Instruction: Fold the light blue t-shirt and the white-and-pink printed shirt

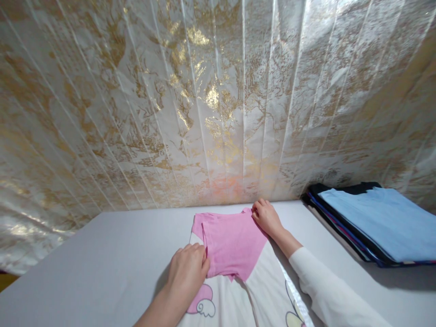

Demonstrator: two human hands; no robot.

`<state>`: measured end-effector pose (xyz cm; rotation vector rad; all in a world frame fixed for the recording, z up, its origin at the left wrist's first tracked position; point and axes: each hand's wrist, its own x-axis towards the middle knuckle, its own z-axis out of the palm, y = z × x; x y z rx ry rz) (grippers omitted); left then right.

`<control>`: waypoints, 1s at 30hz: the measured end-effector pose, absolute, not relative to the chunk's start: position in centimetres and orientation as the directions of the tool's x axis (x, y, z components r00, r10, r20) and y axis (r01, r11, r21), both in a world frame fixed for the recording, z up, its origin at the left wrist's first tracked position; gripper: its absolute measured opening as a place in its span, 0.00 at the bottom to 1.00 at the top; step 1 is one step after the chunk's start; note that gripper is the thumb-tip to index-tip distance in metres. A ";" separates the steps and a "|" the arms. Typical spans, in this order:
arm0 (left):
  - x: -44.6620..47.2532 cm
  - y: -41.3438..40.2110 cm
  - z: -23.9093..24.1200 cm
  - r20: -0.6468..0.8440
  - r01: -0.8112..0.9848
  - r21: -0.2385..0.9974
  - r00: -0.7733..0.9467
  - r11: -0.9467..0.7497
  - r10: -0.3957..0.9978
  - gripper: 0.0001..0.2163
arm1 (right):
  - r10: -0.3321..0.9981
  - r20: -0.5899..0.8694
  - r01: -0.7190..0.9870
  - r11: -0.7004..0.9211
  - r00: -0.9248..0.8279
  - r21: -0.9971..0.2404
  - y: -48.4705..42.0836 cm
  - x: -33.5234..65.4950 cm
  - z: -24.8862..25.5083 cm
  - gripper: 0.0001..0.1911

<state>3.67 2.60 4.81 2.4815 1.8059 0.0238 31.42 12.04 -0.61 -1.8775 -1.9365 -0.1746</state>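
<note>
A pink-and-white shirt (235,245) lies on the white table in front of me, its pink sleeve part folded over the white body. Cartoon prints in pink and yellow show on the white cloth near the bottom of the view. My left hand (189,268) is closed on the left edge of the pink sleeve, thumb against the cloth. At the far right corner of the pink part, my right hand (266,219) has its fingers curled over the fabric edge. The lower end of the shirt runs out of view.
To the right stands a stack of folded clothes, a light blue shirt (381,222) on top and dark ones (344,187) beneath. The white table (112,263) ends at a wall covering (170,113) of shiny silver and gold pleated fabric.
</note>
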 end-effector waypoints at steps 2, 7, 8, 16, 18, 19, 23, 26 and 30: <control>3.5 2.5 4.9 0.032 0.927 0.125 0.351 -0.352 0.936 0.07 | 0.918 0.397 0.971 0.085 0.011 -0.224 11.6 31.2 0.0 0.07; 3.1 2.2 4.6 0.185 0.725 0.293 0.597 -0.624 0.781 0.13 | 0.908 0.413 0.927 0.216 -0.075 -0.305 7.7 28.0 1.5 0.12; 3.1 2.1 4.5 0.169 0.708 0.288 0.625 -0.645 0.762 0.12 | 0.901 0.415 0.891 0.284 -0.123 -0.353 6.3 27.0 1.4 0.14; 2.6 1.4 3.4 0.068 0.754 0.182 0.631 -0.631 0.773 0.05 | 0.881 0.305 0.806 0.459 -0.361 -0.374 -1.9 23.1 -3.1 0.40; 2.4 1.3 3.5 0.073 0.741 0.185 0.644 -0.645 0.761 0.06 | 0.881 0.274 0.816 0.464 -0.385 -0.345 -2.0 23.4 -3.4 0.39; 2.3 1.3 3.7 0.073 0.737 0.189 0.649 -0.649 0.758 0.05 | 0.878 0.264 0.816 0.471 -0.399 -0.334 -2.0 23.5 -3.4 0.38; 2.2 1.9 4.7 0.065 0.764 0.176 0.620 -0.621 0.782 0.04 | 0.885 0.206 0.832 0.464 -0.418 -0.305 -1.8 23.6 -2.5 0.34; 2.9 3.0 4.8 0.088 0.823 0.119 0.548 -0.555 0.832 0.10 | 0.890 0.164 0.837 0.455 -0.425 -0.304 -1.9 23.3 -1.8 0.33; 4.9 4.2 3.5 0.106 0.802 0.163 0.565 -0.575 0.818 0.21 | 0.884 0.129 0.821 0.466 -0.450 -0.328 -2.1 23.2 -1.5 0.34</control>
